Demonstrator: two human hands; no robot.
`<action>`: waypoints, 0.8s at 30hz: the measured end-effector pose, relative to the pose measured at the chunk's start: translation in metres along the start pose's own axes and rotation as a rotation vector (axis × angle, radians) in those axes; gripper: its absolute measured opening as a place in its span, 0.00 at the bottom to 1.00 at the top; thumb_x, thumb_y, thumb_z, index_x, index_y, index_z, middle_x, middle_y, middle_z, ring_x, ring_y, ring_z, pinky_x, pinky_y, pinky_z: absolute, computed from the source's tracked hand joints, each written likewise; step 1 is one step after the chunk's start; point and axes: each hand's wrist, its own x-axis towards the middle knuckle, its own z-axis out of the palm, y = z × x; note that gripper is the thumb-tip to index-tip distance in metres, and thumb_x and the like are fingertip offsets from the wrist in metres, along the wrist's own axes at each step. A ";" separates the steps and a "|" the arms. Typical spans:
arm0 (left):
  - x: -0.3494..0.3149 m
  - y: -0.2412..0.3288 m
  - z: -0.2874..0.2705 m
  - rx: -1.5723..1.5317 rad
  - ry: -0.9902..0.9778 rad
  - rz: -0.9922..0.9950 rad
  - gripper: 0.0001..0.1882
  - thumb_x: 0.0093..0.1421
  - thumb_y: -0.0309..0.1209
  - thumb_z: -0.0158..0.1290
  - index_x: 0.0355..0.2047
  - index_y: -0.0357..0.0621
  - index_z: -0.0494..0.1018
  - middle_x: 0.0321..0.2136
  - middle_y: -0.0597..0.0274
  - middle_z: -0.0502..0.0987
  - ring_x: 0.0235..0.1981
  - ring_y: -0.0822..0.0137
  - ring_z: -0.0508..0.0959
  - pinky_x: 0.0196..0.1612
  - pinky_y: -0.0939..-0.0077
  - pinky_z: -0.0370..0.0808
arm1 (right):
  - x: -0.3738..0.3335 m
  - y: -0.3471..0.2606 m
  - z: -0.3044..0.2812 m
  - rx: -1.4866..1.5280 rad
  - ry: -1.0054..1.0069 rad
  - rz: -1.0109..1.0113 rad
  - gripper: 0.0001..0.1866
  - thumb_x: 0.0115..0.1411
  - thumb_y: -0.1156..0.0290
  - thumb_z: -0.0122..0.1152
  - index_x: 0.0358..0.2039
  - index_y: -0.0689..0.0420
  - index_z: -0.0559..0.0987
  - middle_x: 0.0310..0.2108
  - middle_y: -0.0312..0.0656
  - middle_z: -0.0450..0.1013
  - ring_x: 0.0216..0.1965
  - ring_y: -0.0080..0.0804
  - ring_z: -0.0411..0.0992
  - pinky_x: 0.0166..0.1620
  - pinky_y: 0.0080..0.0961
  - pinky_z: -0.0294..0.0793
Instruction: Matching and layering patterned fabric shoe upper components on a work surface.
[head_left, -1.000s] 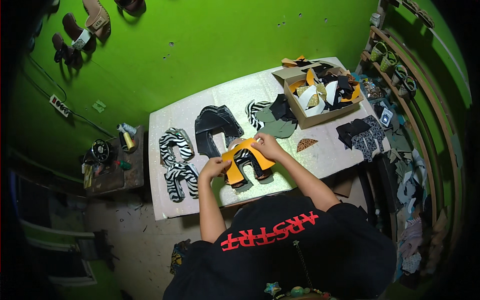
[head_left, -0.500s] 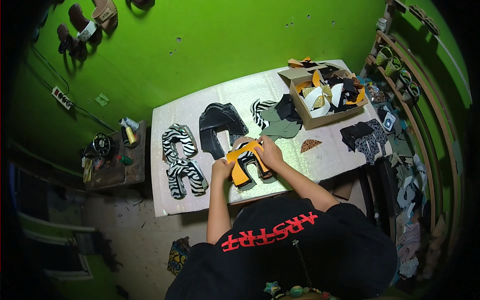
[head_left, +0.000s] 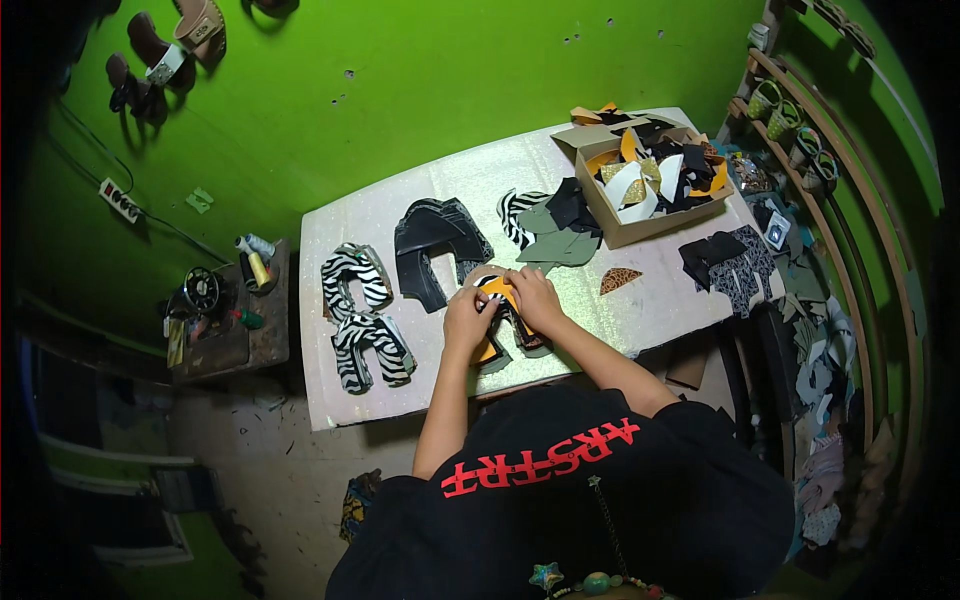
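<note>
An orange U-shaped cutout (head_left: 493,287) lies over a stack of similar cut pieces (head_left: 526,338) at the table's near edge, mostly covered by my hands. My left hand (head_left: 468,320) is closed on its upper left part, fingers bent near a zebra-striped edge. My right hand (head_left: 535,302) grips its right side, fingertips close to the left hand's. Left of them are two stacks of zebra-striped U-shaped pieces (head_left: 372,352). Just beyond my hands stands a stack of black U-shaped pieces (head_left: 437,240).
An open cardboard box (head_left: 660,221) of scraps sits at the back right. Green offcuts (head_left: 563,248), a brown patterned half-round scrap (head_left: 620,281) and dark patterned pieces (head_left: 742,270) lie on the white table (head_left: 380,205). A sewing machine (head_left: 203,290) stands at left, a wooden rack (head_left: 845,215) at right.
My left hand has moved up and right from the cutout's left side towards its top middle. My right hand stays at the right side, slightly lower, and the orange piece is now more covered.
</note>
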 end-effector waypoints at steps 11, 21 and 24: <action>0.010 0.009 0.015 0.319 -0.047 -0.114 0.30 0.28 0.45 0.67 0.26 0.41 0.66 0.30 0.55 0.69 0.35 0.54 0.70 0.37 0.65 0.69 | 0.011 0.026 -0.003 0.321 -0.170 0.161 0.12 0.49 0.70 0.56 0.37 0.51 0.71 0.28 0.44 0.66 0.32 0.41 0.66 0.36 0.31 0.66; 0.011 0.022 0.012 0.393 -0.083 -0.200 0.35 0.31 0.41 0.67 0.38 0.36 0.66 0.38 0.53 0.68 0.41 0.55 0.68 0.40 0.65 0.70 | 0.045 0.091 -0.025 -0.071 0.025 0.354 0.17 0.45 0.68 0.61 0.36 0.60 0.71 0.37 0.48 0.65 0.42 0.45 0.65 0.44 0.34 0.67; 0.010 0.021 0.009 0.384 -0.076 -0.216 0.35 0.31 0.40 0.67 0.38 0.36 0.66 0.38 0.54 0.68 0.41 0.55 0.68 0.40 0.66 0.70 | 0.048 0.088 -0.021 -0.143 -0.040 0.388 0.20 0.45 0.67 0.63 0.38 0.58 0.70 0.41 0.47 0.62 0.44 0.45 0.64 0.45 0.35 0.66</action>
